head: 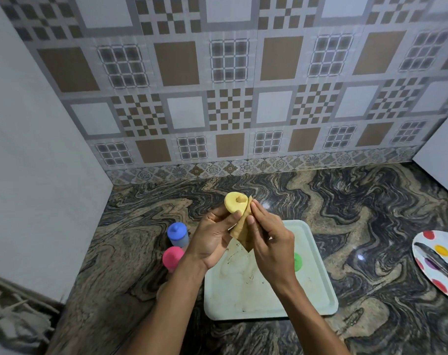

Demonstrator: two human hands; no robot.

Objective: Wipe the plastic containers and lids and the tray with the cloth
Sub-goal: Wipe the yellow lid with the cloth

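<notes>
My left hand (214, 235) grips a small container with a yellow lid (234, 203), held up above the counter with the lid facing me. My right hand (267, 242) presses a tan cloth (239, 230) against the container's right side; the cloth hangs down between both hands. Below them lies a pale green tray (317, 285) with brown smears on it. A green-lidded container (297, 262) stands on the tray, mostly hidden behind my right wrist. Left of the tray stand a blue-lidded container (177, 233) and a pink-lidded container (172, 257) on the counter.
The marbled stone counter (371, 213) runs to a patterned tiled wall at the back. A white wall closes the left side. At the right edge sits a polka-dot plate (438, 254) with a dark utensil on it, and a white panel leans above it.
</notes>
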